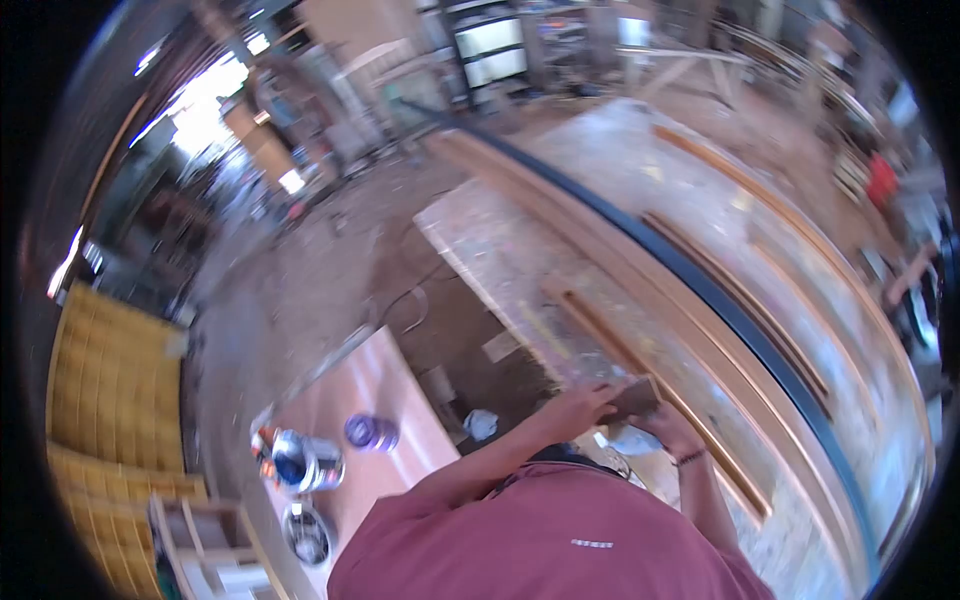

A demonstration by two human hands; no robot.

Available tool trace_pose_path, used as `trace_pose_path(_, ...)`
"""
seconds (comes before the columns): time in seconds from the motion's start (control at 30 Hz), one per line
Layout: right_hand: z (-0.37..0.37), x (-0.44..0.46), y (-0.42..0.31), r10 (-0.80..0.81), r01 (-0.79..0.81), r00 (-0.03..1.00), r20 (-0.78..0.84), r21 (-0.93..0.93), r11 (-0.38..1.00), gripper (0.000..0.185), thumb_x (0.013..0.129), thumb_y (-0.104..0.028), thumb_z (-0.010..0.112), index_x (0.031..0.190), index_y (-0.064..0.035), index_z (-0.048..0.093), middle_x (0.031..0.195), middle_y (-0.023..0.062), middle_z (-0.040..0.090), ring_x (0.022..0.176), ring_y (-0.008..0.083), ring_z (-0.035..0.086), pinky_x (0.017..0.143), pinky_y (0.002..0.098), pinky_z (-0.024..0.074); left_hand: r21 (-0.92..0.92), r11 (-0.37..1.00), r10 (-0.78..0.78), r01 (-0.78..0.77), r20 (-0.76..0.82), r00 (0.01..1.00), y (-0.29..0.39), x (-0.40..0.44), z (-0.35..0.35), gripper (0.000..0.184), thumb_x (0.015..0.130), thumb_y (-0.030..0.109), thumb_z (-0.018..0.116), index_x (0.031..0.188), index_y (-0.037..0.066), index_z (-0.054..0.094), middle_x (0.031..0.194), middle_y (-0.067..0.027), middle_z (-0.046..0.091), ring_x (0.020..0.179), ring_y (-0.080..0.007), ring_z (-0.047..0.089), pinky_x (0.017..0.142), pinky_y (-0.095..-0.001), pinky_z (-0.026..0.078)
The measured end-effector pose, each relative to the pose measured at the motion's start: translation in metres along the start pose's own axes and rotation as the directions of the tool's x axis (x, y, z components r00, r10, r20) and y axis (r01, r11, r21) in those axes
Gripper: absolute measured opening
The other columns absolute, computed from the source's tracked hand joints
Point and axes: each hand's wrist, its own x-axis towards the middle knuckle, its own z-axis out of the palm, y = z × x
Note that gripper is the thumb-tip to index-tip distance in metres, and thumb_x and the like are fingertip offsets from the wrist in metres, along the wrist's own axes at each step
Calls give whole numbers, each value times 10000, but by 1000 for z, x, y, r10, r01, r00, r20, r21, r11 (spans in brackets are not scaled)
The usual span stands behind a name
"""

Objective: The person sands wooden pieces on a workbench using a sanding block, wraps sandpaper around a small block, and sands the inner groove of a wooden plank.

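Both of my hands meet in front of the red shirt, at the near edge of a large paint-stained worktable (500, 260). My left hand (585, 408) has its fingers closed on the left side of a small brown block or folded sheet (636, 399). On the right side of the same piece is my right hand (672, 430), a dark band at its wrist. Something pale and bluish (632, 440) shows just below the brown piece, too blurred to name. A narrow wooden strip (690, 420) lies on the table just beyond my hands.
Long wooden boards (640, 275) and a dark blue strip (700, 280) run diagonally across the worktable. A lower board (400, 390) at left bears a purple-labelled container (371, 432), an open can (310, 462) and a bucket (306, 535). Yellow panels (115, 375) stand far left.
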Motion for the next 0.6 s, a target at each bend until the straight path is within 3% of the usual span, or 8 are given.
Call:
trace_pose_path(0.07, -12, 0, 10, 82, -83, 996, -20, -60, 995, 533, 938, -207, 843, 1405, -20, 667, 1324, 91, 732, 1195, 204, 665, 1053, 370, 525, 44, 999, -8, 8, 6, 1000, 8, 5, 0, 654, 1024, 124, 677, 1634, 84, 443, 1213, -255, 667, 1087, -470, 656, 921, -503, 552)
trace_pose_path(0.17, 15, -24, -51, -69, 61, 989, -128, -65, 996, 478, 957, -272, 816, 1349, -17, 716, 1262, 99, 759, 1146, 204, 669, 1022, 381, 524, 111, 994, -19, 14, 40, 999, 23, 18, -4, 651, 1032, 118, 669, 1637, 72, 433, 1212, -269, 667, 1057, -481, 661, 893, -517, 552)
trace_pose_path(0.27, 6, -29, -43, 104, -127, 980, -170, -126, 984, 407, 990, -307, 775, 1260, -2, 754, 1175, 99, 785, 1038, 178, 700, 913, 350, 562, 141, 990, 12, -22, 72, 997, 20, 23, -1, 649, 1039, 120, 663, 1642, 74, 426, 1225, -286, 663, 1067, -485, 661, 890, -522, 551)
trace_pose_path(0.33, -13, 4, 25, 84, -83, 996, -12, 56, 995, 409, 1044, -367, 725, 1208, 6, 761, 1126, 89, 795, 927, 139, 720, 796, 292, 588, 167, 984, 51, -65, 85, 995, 17, 24, -2, 641, 1046, 116, 651, 1646, 88, 427, 1198, -256, 664, 1035, -471, 671, 853, -516, 553)
trace_pose_path(0.43, 8, -16, -11, -4, 4, 1000, -1, 284, 959, 519, 1094, -495, 634, 1174, 2, 762, 1095, 81, 797, 832, 112, 718, 699, 254, 588, 167, 980, 87, -105, 110, 990, 18, 31, -4, 650, 1038, 90, 647, 1650, 104, 427, 1190, -241, 663, 1019, -472, 673, 834, -521, 550)
trace_pose_path(0.5, -2, -14, 11, 12, -33, 998, 70, 297, 954, 791, 1088, -730, 411, 1338, -28, 675, 1175, 115, 797, 942, 156, 721, 826, 313, 603, 151, 982, 98, -114, 111, 989, 14, 37, -5, 675, 1018, 54, 651, 1652, 109, 425, 1208, -255, 663, 1039, -490, 667, 850, -530, 544)
trace_pose_path(0.57, -8, -20, 12, -74, -30, 974, 216, 445, 895, 872, 1088, -760, 311, 1406, -8, 619, 1318, 163, 749, 1053, 192, 702, 944, 361, 582, 132, 982, 118, -133, 114, 986, 21, 44, -7, 710, 990, 18, 663, 1653, 108, 423, 1217, -263, 663, 1060, -507, 660, 857, -540, 541)
trace_pose_path(0.6, -8, -24, 14, -86, -7, 979, 186, 451, 892, 872, 1088, -760, 311, 1406, -8, 619, 1318, 163, 749, 1053, 192, 702, 944, 361, 582, 119, 986, 104, -119, 124, 987, 15, 44, -6, 734, 976, 4, 670, 1658, 110, 419, 1205, -263, 664, 1067, -509, 659, 866, -536, 541)
